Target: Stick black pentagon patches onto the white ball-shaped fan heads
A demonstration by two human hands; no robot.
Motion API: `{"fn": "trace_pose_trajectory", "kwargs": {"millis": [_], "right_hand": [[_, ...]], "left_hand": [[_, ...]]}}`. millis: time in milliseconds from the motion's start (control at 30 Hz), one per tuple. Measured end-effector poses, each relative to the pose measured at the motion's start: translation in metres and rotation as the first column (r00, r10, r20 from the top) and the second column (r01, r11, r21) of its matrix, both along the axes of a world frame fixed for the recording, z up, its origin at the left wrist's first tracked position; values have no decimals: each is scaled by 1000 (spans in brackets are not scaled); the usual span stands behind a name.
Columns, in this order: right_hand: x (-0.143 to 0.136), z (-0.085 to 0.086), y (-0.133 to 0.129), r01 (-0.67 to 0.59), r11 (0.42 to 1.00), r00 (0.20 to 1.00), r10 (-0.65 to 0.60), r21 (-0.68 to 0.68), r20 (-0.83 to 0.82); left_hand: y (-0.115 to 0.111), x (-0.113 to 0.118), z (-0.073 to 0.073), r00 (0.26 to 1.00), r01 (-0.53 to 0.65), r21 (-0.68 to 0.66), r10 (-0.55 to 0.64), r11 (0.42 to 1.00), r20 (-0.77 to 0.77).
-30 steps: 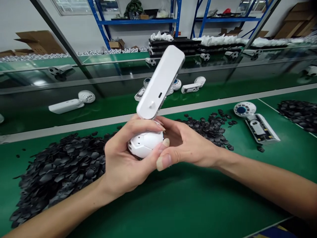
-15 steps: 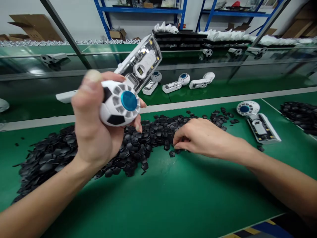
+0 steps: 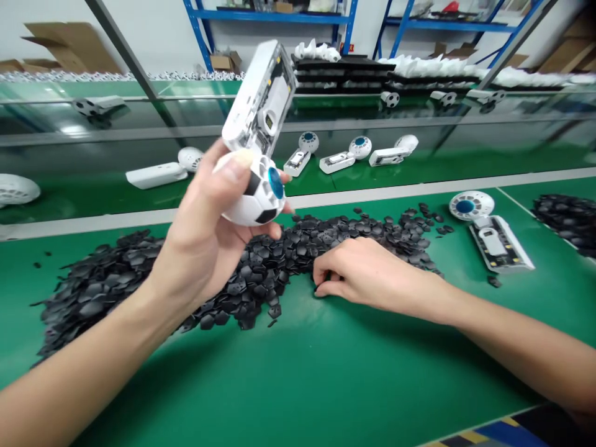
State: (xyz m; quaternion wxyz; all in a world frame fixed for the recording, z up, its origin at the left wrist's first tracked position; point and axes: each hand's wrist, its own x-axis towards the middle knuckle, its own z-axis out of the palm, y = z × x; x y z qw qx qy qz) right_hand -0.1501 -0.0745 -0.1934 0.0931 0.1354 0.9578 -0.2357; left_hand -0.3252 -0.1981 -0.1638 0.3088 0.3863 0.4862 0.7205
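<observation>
Green workbench [image 3: 298, 379], white device [image 3: 251, 93] turned aside, black piece [image 3: 315, 289] in a pinch

Nearest, at the middle of the bench: right hand [image 3: 358, 273] low at the near fringe of a black heap [image 3: 261, 273], with thumb and forefinger pressed together, apparently on the black piece, only a dark sliver of it in sight. Half a second ago, a loose pentagon just beside the fingertips; now none in view there. Probably a pick-up almost secured, with no lift yet.

Above the heap, off the bench: left hand [image 3: 200, 230], with thumb over the ball head [image 3: 246, 208] of the white device and fingers curled around behind. Newly swung as well, with blue disc [image 3: 276, 183] toward the right instead of the viewer. Football-patterned at the head, vented around the disc; slim and white in the body, tilted upward, clear-covered over dark innards.

Near the far edge, right of the heap: a second device [image 3: 498, 245], clear side up. Past that edge: three similar devices [image 3: 338, 162]. Farthest: blue shelving [image 3: 279, 18].
</observation>
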Motion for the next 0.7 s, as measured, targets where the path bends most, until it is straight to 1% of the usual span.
{"fn": "trace_pose_trajectory", "kwargs": {"millis": [33, 67, 100, 133, 167, 200, 267, 333, 433, 567, 633, 700], "right_hand": [[0, 0, 1, 17, 994, 999, -22, -112, -48], [1, 1, 2, 37, 968, 993, -63, -249, -95], [1, 1, 4, 62, 920, 984, -123, -387, -133], [1, 1, 5, 83, 859, 969, -189, -505, -161], [1, 0, 7, 98, 806, 949, -252, -584, -188], [1, -1, 9, 108, 775, 925, -307, -622, -222], [0, -4, 13, 124, 767, 880, -378, -629, -287], [-2, -8, 16, 132, 764, 857, -408, -632, -314], [-5, -10, 18, 147, 738, 873, -410, -659, -265], [-5, -8, 15, 189, 740, 884, -415, -646, -217], [-4, -7, 13, 190, 740, 882, -418, -645, -219], [-4, -7, 10, 174, 751, 871, -419, -638, -256]], "left_hand": [[0, -2, -1, 999, 40, -24, -39, 999, 37], [1, -4, -1, 995, 77, -39, -74, 996, 73], [1, -6, -2, 989, 106, -42, -101, 993, 104], [1, -8, -2, 984, 130, -39, -125, 991, 125], [2, -9, -3, 980, 147, -32, -141, 989, 140], [2, -10, -3, 977, 157, -26, -151, 987, 153], [3, -11, -3, 972, 155, -34, -146, 987, 185], [3, -10, -2, 971, 128, -52, -114, 990, 210], [4, -10, -4, 972, 89, -74, -70, 993, 224], [5, -8, -7, 965, 96, -116, -64, 989, 253], [4, -8, -9, 971, 107, -138, -73, 985, 230], [3, -10, -11, 982, 107, -142, -83, 984, 168]]}}
